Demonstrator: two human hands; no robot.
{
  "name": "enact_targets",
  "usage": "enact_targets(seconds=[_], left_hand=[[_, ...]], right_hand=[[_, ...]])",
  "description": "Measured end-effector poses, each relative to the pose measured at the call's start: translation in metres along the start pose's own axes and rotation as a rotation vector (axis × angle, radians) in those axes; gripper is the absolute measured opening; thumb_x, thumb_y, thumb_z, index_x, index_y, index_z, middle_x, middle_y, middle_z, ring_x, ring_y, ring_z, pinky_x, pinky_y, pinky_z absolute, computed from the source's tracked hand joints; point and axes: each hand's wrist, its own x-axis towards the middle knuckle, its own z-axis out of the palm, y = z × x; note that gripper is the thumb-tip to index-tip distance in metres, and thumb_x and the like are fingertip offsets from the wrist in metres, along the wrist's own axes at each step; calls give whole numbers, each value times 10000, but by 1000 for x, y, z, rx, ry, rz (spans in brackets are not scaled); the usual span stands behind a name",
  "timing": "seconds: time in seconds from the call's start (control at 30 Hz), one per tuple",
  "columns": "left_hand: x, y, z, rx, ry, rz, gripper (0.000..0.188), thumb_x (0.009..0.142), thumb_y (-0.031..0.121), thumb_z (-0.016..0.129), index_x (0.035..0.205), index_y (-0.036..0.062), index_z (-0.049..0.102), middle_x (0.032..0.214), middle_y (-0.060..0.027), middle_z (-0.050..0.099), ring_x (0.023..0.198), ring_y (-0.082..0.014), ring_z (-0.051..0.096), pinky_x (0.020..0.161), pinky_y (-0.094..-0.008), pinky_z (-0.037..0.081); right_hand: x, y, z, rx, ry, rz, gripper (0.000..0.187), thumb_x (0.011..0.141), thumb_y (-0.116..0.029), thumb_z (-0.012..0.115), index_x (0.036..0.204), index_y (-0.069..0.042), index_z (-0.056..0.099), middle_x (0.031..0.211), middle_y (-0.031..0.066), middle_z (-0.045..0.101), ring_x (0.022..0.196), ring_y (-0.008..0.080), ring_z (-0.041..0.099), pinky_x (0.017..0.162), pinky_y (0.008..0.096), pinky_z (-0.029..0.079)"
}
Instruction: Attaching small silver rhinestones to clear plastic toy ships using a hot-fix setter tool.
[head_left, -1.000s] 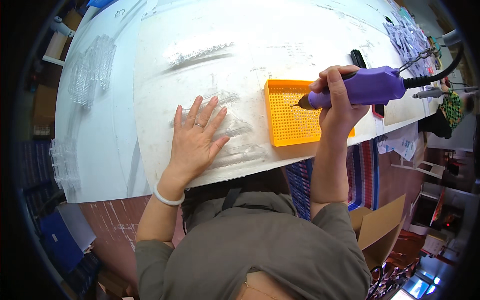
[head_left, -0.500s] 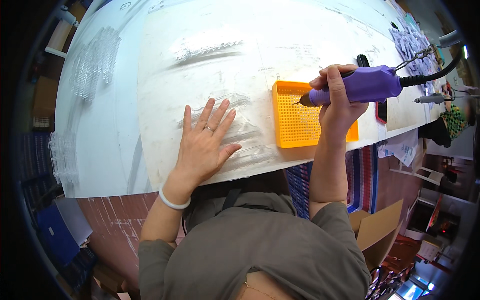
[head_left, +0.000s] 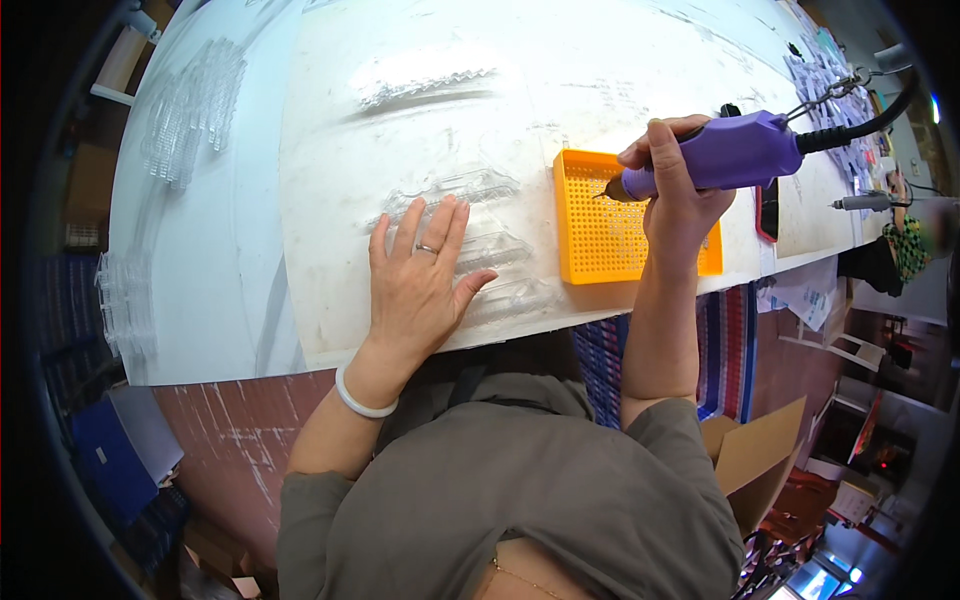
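My left hand (head_left: 422, 280) lies flat, fingers spread, on a row of clear plastic parts (head_left: 490, 250) on the white table (head_left: 330, 120). It wears a ring and a white bangle. My right hand (head_left: 678, 190) grips a purple electric screwdriver (head_left: 730, 155) whose tip points left, above an orange perforated tray (head_left: 605, 230). A black cable runs from the tool up to the right.
More clear plastic parts lie in a line at the table's back (head_left: 425, 85) and in stacks at the far left (head_left: 190, 110). A black phone (head_left: 768, 210) lies right of the tray. A cardboard box (head_left: 755, 460) stands below right. Another person (head_left: 905, 240) sits at the far right.
My left hand has shifted slightly right along the clear parts. The screwdriver stays over the orange tray, and the whole view has drifted a little.
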Motion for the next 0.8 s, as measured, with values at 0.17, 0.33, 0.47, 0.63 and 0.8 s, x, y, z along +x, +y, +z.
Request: enact_targets(seconds=[0.17, 0.33, 0.47, 0.63, 0.8], left_hand=[[9, 3, -1, -27, -53, -52, 661, 864, 530, 574, 1306, 39, 546, 1375, -85, 496, 1297, -300, 359, 1088, -491, 223], [8, 3, -1, -37, 17, -51, 691, 841, 561, 588, 1293, 39, 554, 1397, -93, 480, 1295, -340, 347, 1088, -519, 210], [4, 8, 2, -56, 8, -50, 739, 798, 577, 619, 1298, 38, 551, 1399, -97, 480, 1295, -343, 357, 1080, -545, 229], [4, 7, 0, -77, 29, -51, 764, 771, 579, 643, 1301, 36, 546, 1398, -92, 478, 1284, -349, 375, 1074, -551, 248], [5, 10, -2, -87, 14, -76, 785, 752, 578, 664, 1303, 32, 541, 1412, -82, 459, 1283, -355, 383, 1070, -557, 259]], right_hand=[[0, -3, 4, 19, 27, 34, 76, 860, 7, 648, 892, -31, 590, 709, 79, 625, 608, 164, 631, 601, 274, 528], [7, -12, -2, 117, 70, -19, 90, 847, -8, 678, 901, -13, 606, 735, 93, 655, 603, 173, 670, 571, 255, 556], [14, -29, 14, 235, 51, -102, 75, 849, -2, 659, 881, -25, 596, 715, 99, 638, 549, 171, 647, 548, 256, 552], [20, -19, 52, 365, -97, -158, 69, 866, -27, 662, 905, -6, 610, 729, 106, 657, 573, 173, 666, 549, 256, 560], [15, 1, 75, 339, -140, -73, 58, 869, -9, 658, 899, 1, 609, 738, 108, 656, 584, 163, 664, 561, 255, 556]])
